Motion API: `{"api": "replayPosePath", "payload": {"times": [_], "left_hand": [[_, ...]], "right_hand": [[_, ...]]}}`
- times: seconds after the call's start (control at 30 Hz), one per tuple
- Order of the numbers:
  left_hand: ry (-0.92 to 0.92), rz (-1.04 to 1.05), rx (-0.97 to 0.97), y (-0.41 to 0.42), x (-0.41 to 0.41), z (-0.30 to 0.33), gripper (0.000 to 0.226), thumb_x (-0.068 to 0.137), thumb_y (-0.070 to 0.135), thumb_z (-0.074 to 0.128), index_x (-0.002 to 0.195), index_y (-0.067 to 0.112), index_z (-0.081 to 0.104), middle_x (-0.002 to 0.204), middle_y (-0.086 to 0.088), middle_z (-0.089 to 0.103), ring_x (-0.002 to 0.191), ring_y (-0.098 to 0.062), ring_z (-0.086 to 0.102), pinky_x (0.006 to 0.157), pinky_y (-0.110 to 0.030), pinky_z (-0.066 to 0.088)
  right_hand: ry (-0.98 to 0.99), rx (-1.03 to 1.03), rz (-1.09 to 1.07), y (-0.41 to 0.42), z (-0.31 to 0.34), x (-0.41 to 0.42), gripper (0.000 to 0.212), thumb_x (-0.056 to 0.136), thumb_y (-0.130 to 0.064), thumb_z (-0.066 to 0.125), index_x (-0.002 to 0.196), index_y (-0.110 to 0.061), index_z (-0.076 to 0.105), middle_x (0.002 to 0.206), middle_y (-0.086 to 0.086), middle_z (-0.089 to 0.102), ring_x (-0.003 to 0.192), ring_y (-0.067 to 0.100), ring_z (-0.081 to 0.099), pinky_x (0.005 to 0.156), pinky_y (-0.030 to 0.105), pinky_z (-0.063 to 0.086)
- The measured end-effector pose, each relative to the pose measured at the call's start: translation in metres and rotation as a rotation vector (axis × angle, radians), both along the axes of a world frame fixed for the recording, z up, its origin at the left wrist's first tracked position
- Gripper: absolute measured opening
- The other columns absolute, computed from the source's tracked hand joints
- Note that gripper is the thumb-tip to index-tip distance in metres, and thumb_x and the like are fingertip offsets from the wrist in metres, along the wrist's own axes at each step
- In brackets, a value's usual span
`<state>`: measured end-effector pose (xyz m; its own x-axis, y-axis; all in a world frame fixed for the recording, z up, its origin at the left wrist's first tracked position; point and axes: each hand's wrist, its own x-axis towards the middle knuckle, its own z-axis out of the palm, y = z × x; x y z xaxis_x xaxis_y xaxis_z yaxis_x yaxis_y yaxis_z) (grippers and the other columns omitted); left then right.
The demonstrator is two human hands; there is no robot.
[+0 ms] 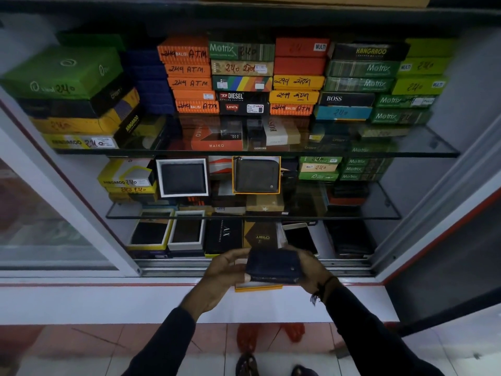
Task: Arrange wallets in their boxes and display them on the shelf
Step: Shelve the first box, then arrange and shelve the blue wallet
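A dark blue zip wallet (273, 265) is held between both hands just in front of the cabinet's bottom sill. My left hand (222, 270) grips its left end and my right hand (311, 267) grips its right end. Directly under the wallet lies an orange-edged box (257, 287), mostly hidden by the wallet and my hands. On the middle glass shelf a brown zip wallet stands displayed in an orange-rimmed box (256, 175), beside a black wallet in a white-rimmed box (183, 177).
The top glass shelf (433, 147) carries stacked closed boxes in orange, green, yellow and black. The bottom level holds open boxes with wallets (187, 230) and closed black boxes (223, 236). A sliding glass door (40, 213) stands at the left, a white ledge (108, 302) below.
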<state>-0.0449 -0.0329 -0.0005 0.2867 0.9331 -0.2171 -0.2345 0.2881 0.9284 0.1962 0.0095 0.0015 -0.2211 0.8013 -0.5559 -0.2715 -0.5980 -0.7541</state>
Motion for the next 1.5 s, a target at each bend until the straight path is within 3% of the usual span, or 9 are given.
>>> {"api": "replayPosePath", "payload": {"times": [0.13,0.37,0.53,0.63,0.73,0.97,1.13,1.23,1.5], "left_hand": [[0.181,0.012,-0.008,0.003,-0.008,0.001,0.085,0.058,-0.011,0.087,0.128,0.030,0.066,0.129,-0.013,0.066,0.108,-0.029,0.071,0.083,-0.037,0.062],[0.312,0.022,0.081,0.002,0.001,0.000,0.095,0.066,-0.014,0.086,0.137,0.037,0.049,0.124,-0.005,0.068,0.106,-0.022,0.068,0.076,-0.028,0.061],[0.947,0.409,0.790,-0.002,0.012,-0.002,0.044,0.067,-0.010,0.086,0.104,0.011,0.073,0.111,-0.007,0.074,0.107,-0.022,0.069,0.088,-0.031,0.062],[1.116,0.401,1.001,-0.008,0.015,-0.006,0.035,0.066,-0.010,0.086,0.096,0.001,0.073,0.113,-0.016,0.071,0.105,-0.028,0.070,0.084,-0.034,0.064],[1.007,0.348,0.823,-0.002,0.012,-0.009,0.035,0.073,-0.002,0.085,0.104,0.005,0.070,0.113,-0.010,0.069,0.104,-0.020,0.068,0.085,-0.028,0.061],[0.529,0.317,-0.020,0.017,0.015,-0.016,0.014,0.087,0.008,0.078,0.099,0.001,0.075,0.090,-0.011,0.076,0.085,-0.023,0.070,0.066,-0.020,0.056],[0.858,0.354,-0.068,0.022,0.024,-0.025,0.033,0.081,0.013,0.079,0.054,0.021,0.062,0.056,0.008,0.061,0.050,0.001,0.054,0.048,-0.007,0.038],[1.044,0.370,-0.089,0.020,0.026,-0.031,0.026,0.080,0.015,0.075,0.056,0.013,0.065,0.055,0.005,0.063,0.052,-0.005,0.058,0.045,-0.010,0.034],[1.034,0.248,-0.046,0.018,0.026,-0.035,0.028,0.087,0.033,0.076,0.090,0.006,0.082,0.088,-0.013,0.080,0.086,-0.028,0.075,0.079,-0.037,0.059]], "right_hand": [[0.004,-0.023,0.148,0.003,0.003,0.012,0.058,0.084,-0.057,0.066,0.115,-0.009,0.073,0.119,0.014,0.073,0.112,0.030,0.069,0.087,0.039,0.058],[-0.217,0.384,0.089,0.001,0.007,0.009,0.032,0.071,0.006,0.080,0.102,-0.001,0.075,0.111,0.026,0.072,0.106,0.044,0.068,0.083,0.042,0.061],[-1.159,1.125,0.148,-0.007,0.007,-0.002,0.027,0.066,-0.006,0.083,0.089,-0.015,0.071,0.101,0.002,0.068,0.093,0.021,0.065,0.080,0.036,0.056],[-1.385,1.406,0.145,-0.015,0.006,-0.001,0.026,0.067,-0.011,0.077,0.089,-0.019,0.067,0.099,-0.001,0.067,0.091,0.020,0.063,0.074,0.033,0.051],[-1.297,1.182,0.129,-0.014,0.008,0.000,0.027,0.072,-0.009,0.078,0.096,-0.019,0.071,0.101,-0.004,0.069,0.091,0.016,0.065,0.077,0.031,0.055],[-0.165,0.208,-0.145,0.004,0.014,-0.010,0.028,0.075,0.022,0.069,0.099,0.008,0.066,0.074,0.004,0.075,0.074,0.025,0.068,0.051,0.022,0.057],[-0.707,0.179,-0.046,0.012,-0.015,-0.023,0.026,0.069,0.001,0.084,0.091,0.008,0.073,0.093,0.018,0.075,0.092,0.033,0.069,0.084,0.038,0.060],[-1.109,0.256,0.194,0.006,-0.021,-0.031,0.029,0.069,-0.020,0.085,0.095,-0.009,0.076,0.098,0.005,0.077,0.093,0.021,0.072,0.074,0.026,0.054],[-0.960,0.076,0.116,0.007,-0.029,-0.029,0.022,0.069,-0.031,0.086,0.078,-0.014,0.075,0.093,0.006,0.071,0.092,0.023,0.067,0.079,0.030,0.052]]}}
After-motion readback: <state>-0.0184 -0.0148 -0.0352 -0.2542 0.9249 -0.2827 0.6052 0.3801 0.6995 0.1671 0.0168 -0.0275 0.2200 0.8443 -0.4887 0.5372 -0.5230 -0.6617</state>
